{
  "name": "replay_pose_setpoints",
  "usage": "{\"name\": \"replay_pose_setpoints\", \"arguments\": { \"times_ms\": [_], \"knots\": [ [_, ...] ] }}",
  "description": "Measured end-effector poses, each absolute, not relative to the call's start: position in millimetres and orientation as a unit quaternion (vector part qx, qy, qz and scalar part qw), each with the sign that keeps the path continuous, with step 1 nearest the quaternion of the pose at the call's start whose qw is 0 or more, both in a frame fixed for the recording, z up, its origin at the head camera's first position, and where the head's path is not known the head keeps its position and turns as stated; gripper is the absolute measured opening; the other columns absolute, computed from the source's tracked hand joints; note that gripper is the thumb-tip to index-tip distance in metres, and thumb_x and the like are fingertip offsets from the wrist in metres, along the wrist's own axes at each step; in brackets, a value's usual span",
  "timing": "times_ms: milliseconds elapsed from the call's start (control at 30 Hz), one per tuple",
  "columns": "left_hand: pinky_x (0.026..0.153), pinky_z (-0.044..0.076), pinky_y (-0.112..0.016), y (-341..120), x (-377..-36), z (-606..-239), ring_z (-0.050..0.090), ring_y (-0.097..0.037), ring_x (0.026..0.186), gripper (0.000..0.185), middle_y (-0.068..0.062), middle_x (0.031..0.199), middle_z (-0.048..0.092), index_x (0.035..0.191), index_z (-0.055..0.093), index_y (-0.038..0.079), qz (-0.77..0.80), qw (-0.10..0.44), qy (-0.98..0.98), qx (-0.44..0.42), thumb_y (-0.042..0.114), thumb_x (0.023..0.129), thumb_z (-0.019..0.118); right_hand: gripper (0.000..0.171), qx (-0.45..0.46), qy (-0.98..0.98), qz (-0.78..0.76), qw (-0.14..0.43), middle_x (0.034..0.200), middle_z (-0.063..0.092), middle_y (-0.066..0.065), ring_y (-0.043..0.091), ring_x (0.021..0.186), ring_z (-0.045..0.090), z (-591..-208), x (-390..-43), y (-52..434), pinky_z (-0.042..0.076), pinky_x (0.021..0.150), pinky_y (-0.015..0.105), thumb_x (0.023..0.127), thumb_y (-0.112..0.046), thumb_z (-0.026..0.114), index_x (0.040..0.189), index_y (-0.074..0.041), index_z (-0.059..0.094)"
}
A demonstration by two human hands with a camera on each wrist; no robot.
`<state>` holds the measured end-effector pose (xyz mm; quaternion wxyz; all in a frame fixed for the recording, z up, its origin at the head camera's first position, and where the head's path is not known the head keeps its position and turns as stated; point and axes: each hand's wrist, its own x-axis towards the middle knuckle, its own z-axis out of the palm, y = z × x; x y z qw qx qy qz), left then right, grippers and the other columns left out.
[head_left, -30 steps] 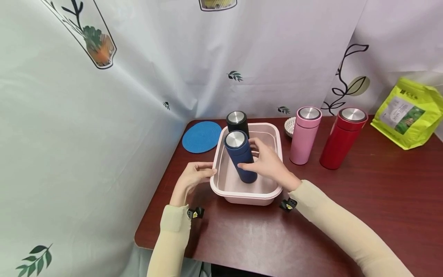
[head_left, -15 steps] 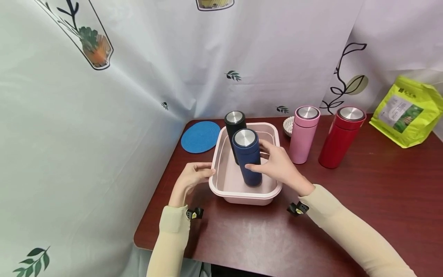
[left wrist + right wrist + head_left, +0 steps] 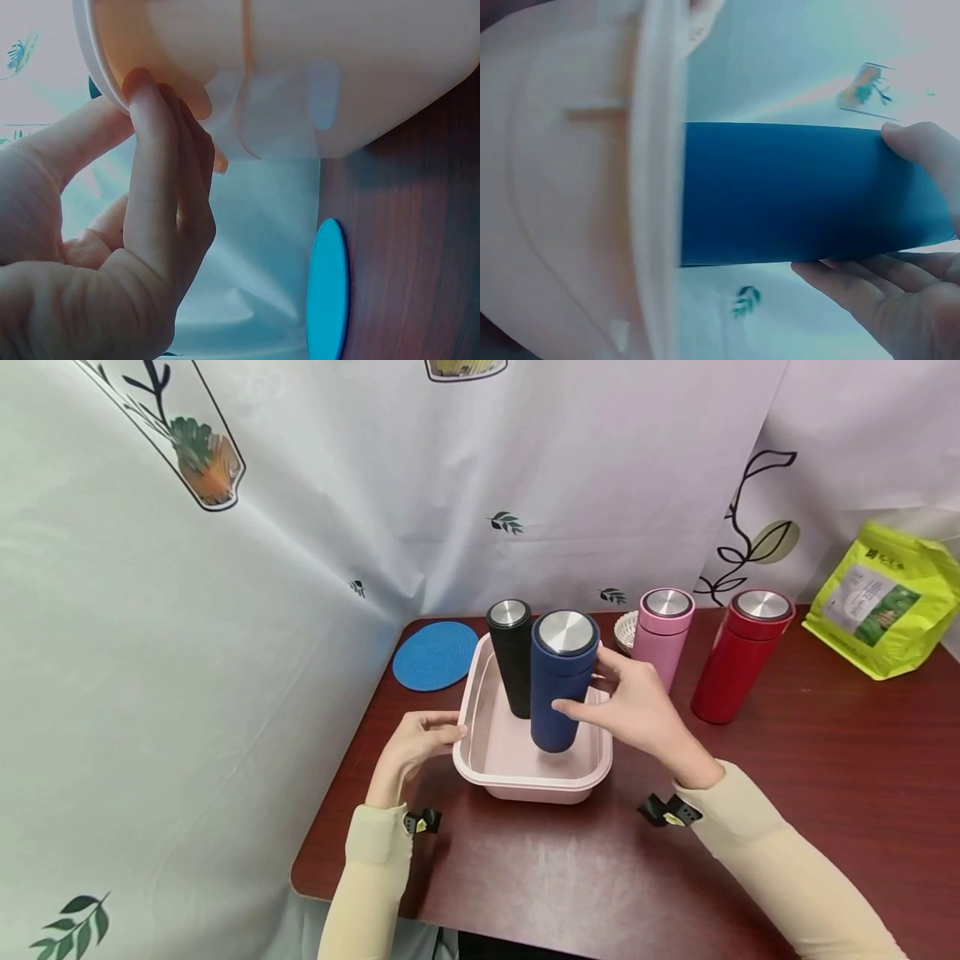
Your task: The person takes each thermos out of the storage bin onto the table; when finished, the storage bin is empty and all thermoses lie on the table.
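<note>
My right hand [image 3: 630, 706] grips a blue thermos flask [image 3: 561, 693] with a silver lid, thumb on the near side and fingers round the far side. In the head view the flask is upright over the pale pink basin [image 3: 495, 772]; the right wrist view shows its lower end hidden behind the basin's rim [image 3: 660, 187]. On the left, my left hand [image 3: 420, 743] pinches the basin's rim between thumb and fingers, which the left wrist view [image 3: 150, 195] also shows. Inside the basin, left of the blue flask, stands a black thermos flask [image 3: 512, 660].
Right of the basin stand a pink flask [image 3: 660, 635] and a red flask [image 3: 742, 660]. Behind the pink one, a small white woven basket [image 3: 626, 631] is partly hidden. A blue round mat [image 3: 433, 656] lies at the back left, a green pouch [image 3: 877, 602] at the far right.
My right hand has raised the blue flask and moved it rightwards, away from the black flask. My left hand stays on the basin's rim.
</note>
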<state>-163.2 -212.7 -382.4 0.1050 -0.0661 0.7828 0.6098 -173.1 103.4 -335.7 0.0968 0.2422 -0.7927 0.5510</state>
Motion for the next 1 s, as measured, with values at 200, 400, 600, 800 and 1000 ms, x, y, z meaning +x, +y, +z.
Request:
{"name": "replay_pose_setpoints", "arguments": {
  "times_ms": [200,400,600,800,1000],
  "knots": [
    [0.083,0.059,-0.041,-212.8,-163.3,-382.5,0.07,-0.018,0.086,0.042,-0.023,0.112,0.069,0.124,0.063,-0.007,0.612,0.105,0.781,-0.066,0.006,0.086,0.072,0.058,0.24,-0.784,0.557,0.132,0.108,0.073,0.005,0.012,0.083,0.071,-324.0,-164.2,115.4,0.057,0.077,0.018,0.072,-0.018,0.088,0.124,-0.013,0.064],
    [0.084,0.059,-0.04,-212.5,-163.5,-383.0,0.071,-0.018,0.086,0.041,-0.022,0.112,0.07,0.124,0.064,-0.005,0.612,0.104,0.781,-0.071,0.006,0.085,0.072,0.055,0.216,-0.76,0.59,0.168,0.104,0.074,0.001,0.006,0.085,0.07,-316.2,-153.5,123.9,0.057,0.076,0.017,0.069,-0.007,0.088,0.12,-0.009,0.067],
    [0.084,0.059,-0.039,-211.6,-162.6,-383.3,0.071,-0.017,0.087,0.041,-0.021,0.114,0.069,0.124,0.064,-0.004,0.611,0.104,0.782,-0.072,0.007,0.086,0.073,0.058,0.196,-0.752,0.6,0.188,0.104,0.074,-0.005,0.005,0.093,0.07,-308.0,-142.0,136.6,0.056,0.081,0.018,0.069,-0.002,0.087,0.122,-0.008,0.066],
    [0.084,0.059,-0.04,-211.9,-162.6,-382.4,0.071,-0.019,0.088,0.042,-0.022,0.113,0.069,0.124,0.064,-0.004,0.609,0.099,0.783,-0.071,0.008,0.085,0.073,0.062,0.201,-0.743,0.602,0.211,0.102,0.073,-0.007,0.009,0.087,0.07,-300.1,-131.8,149.4,0.057,0.074,0.017,0.067,0.007,0.085,0.123,-0.007,0.065],
    [0.085,0.059,-0.04,-211.4,-162.2,-383.2,0.071,-0.019,0.089,0.042,-0.022,0.115,0.069,0.125,0.064,-0.004,0.606,0.1,0.786,-0.072,0.009,0.086,0.073,0.061,0.188,-0.745,0.598,0.228,0.102,0.073,-0.006,0.009,0.078,0.067,-300.3,-126.2,162.3,0.053,0.063,0.013,0.067,0.009,0.084,0.123,-0.005,0.065]
  ]
}}
